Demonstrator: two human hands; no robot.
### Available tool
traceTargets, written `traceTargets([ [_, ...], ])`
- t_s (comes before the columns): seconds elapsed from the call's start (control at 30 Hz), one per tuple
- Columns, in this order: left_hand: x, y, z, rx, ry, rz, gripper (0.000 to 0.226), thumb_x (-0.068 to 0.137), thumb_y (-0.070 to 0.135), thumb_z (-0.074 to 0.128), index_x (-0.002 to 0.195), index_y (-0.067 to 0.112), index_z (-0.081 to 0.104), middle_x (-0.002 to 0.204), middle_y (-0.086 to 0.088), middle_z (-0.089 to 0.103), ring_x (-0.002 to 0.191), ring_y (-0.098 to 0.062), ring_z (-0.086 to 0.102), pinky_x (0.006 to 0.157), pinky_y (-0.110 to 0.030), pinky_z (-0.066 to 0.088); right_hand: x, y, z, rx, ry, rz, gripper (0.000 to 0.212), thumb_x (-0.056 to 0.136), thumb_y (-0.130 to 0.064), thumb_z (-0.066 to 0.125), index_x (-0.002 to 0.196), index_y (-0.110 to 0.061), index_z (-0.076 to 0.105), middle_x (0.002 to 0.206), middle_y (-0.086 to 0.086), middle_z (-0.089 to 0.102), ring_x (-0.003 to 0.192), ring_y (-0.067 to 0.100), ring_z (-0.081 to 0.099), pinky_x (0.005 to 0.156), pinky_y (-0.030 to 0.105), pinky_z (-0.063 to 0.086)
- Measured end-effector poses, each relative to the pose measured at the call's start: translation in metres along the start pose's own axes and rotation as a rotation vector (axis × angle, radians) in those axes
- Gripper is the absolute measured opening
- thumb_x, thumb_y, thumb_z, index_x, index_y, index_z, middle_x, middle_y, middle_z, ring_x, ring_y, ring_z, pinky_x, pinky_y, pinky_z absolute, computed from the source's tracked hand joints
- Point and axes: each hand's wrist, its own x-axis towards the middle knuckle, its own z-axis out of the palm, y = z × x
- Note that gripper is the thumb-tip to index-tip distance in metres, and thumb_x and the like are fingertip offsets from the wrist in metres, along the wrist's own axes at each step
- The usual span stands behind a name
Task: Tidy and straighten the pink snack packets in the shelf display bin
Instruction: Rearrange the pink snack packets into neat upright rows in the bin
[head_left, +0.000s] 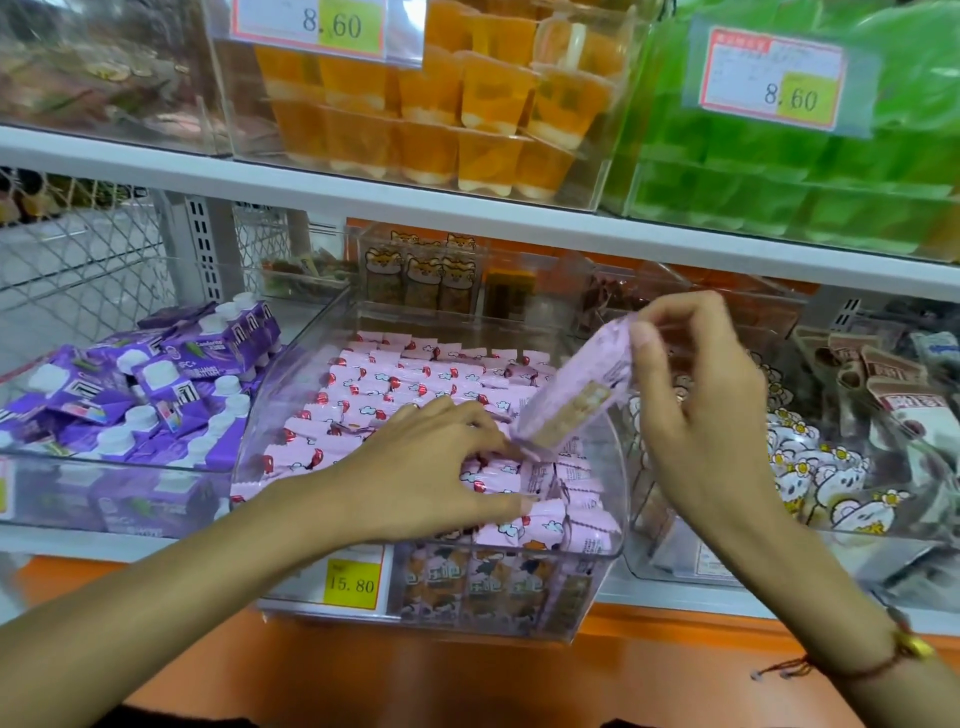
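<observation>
A clear plastic display bin (597, 582) on the middle shelf holds several pink snack packets (395, 384) in rows. My right hand (711, 410) pinches the top edge of one pink packet (571, 395) and holds it tilted above the bin's right side, its clear window showing a wafer. My left hand (426, 467) lies on the packets at the front of the bin, fingers curled over them, fingertips near the lifted packet's lower end. The packets at the front right (566, 514) lie crooked.
A bin of purple pouches (156, 395) stands to the left, a bin of white cartoon packets (810, 467) to the right. Small boxes with cat faces (421, 275) sit behind. The shelf above carries orange (467, 104) and green (805, 171) jelly cups. A yellow price tag (352, 582) reads 15.80.
</observation>
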Motion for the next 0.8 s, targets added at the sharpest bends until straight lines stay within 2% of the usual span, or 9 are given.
traceTargets([
  [0.1, -0.001, -0.001, -0.007, -0.187, 0.043, -0.04, 0.058, 0.073, 0.077, 0.052, 0.122, 0.045, 0.055, 0.108, 0.025, 0.05, 0.097, 0.002, 0.044, 0.08, -0.022, 0.041, 0.002, 0.002, -0.004, 0.082, 0.121, 0.134, 0.005, 0.099, -0.017, 0.044, 0.094, -0.018, 0.045, 0.078, -0.014, 0.053, 0.063, 0.002, 0.048, 0.054, 0.015, 0.035],
  [0.17, 0.001, 0.004, -0.014, -0.486, 0.082, -0.088, 0.06, 0.069, 0.085, 0.045, 0.113, 0.047, 0.06, 0.108, 0.025, 0.06, 0.094, 0.006, 0.055, 0.08, -0.025, 0.047, 0.001, 0.003, -0.004, 0.155, 0.093, 0.278, 0.011, 0.1, -0.019, 0.043, 0.09, -0.021, 0.047, 0.074, -0.01, 0.054, 0.059, 0.005, 0.045, 0.055, 0.025, 0.039],
  [0.23, 0.003, 0.009, -0.02, -0.773, 0.11, -0.138, 0.051, 0.067, 0.088, 0.039, 0.096, 0.054, 0.063, 0.096, 0.03, 0.065, 0.082, 0.012, 0.059, 0.075, -0.025, 0.043, -0.001, 0.003, -0.001, 0.237, 0.044, 0.412, 0.013, 0.099, -0.02, 0.043, 0.087, -0.023, 0.048, 0.076, -0.001, 0.058, 0.063, 0.011, 0.049, 0.057, 0.03, 0.042],
  [0.33, -0.002, 0.016, -0.022, -0.797, 0.091, -0.054, 0.042, 0.074, 0.073, 0.05, 0.107, 0.049, 0.057, 0.093, 0.026, 0.067, 0.077, 0.007, 0.063, 0.066, -0.018, 0.048, -0.003, 0.001, 0.006, 0.347, 0.005, 0.499, 0.014, 0.098, -0.016, 0.045, 0.085, -0.019, 0.051, 0.075, 0.001, 0.057, 0.06, 0.003, 0.051, 0.053, 0.016, 0.043],
  [0.47, -0.007, 0.019, -0.025, -0.821, 0.097, -0.068, 0.036, 0.077, 0.054, 0.057, 0.111, 0.045, 0.058, 0.09, 0.012, 0.072, 0.082, -0.014, 0.068, 0.075, -0.024, 0.051, -0.001, 0.002, 0.008, 0.396, -0.078, 0.591, 0.012, 0.097, -0.017, 0.046, 0.09, -0.016, 0.056, 0.082, 0.001, 0.061, 0.069, 0.001, 0.056, 0.059, 0.015, 0.046],
  [0.57, -0.003, 0.016, -0.029, -0.966, 0.22, -0.249, 0.016, 0.089, 0.039, 0.056, 0.1, 0.037, 0.067, 0.078, 0.01, 0.07, 0.062, -0.007, 0.062, 0.05, -0.015, 0.044, -0.001, 0.004, 0.002, 0.266, -0.105, 0.486, 0.013, 0.096, -0.028, 0.049, 0.107, -0.023, 0.054, 0.102, -0.007, 0.062, 0.096, 0.003, 0.057, 0.077, 0.009, 0.042],
  [0.67, -0.002, 0.014, -0.031, -1.075, 0.247, -0.424, 0.026, 0.089, 0.046, 0.054, 0.093, 0.025, 0.07, 0.072, 0.006, 0.073, 0.052, -0.003, 0.056, 0.039, -0.015, 0.036, -0.005, -0.005, -0.003, 0.056, -0.283, 0.166, 0.04, 0.086, -0.03, 0.056, 0.125, -0.031, 0.048, 0.122, -0.016, 0.05, 0.118, 0.001, 0.041, 0.094, 0.007, 0.03],
  [0.73, -0.003, 0.014, -0.029, -1.048, 0.222, -0.444, 0.036, 0.085, 0.053, 0.054, 0.095, 0.021, 0.069, 0.074, -0.001, 0.075, 0.047, -0.003, 0.053, 0.037, -0.014, 0.035, -0.009, -0.009, -0.001, -0.061, -0.43, -0.023, 0.053, 0.081, -0.029, 0.061, 0.132, -0.032, 0.045, 0.129, -0.015, 0.044, 0.125, 0.005, 0.033, 0.104, 0.02, 0.027],
  [0.8, -0.003, 0.016, -0.028, -1.043, 0.193, -0.431, 0.041, 0.083, 0.059, 0.053, 0.097, 0.023, 0.068, 0.068, -0.002, 0.073, 0.046, -0.004, 0.051, 0.037, -0.014, 0.035, -0.011, -0.011, 0.003, -0.121, -0.497, -0.1, 0.053, 0.083, -0.03, 0.065, 0.132, -0.032, 0.047, 0.128, -0.012, 0.046, 0.123, 0.009, 0.036, 0.1, 0.029, 0.032],
])
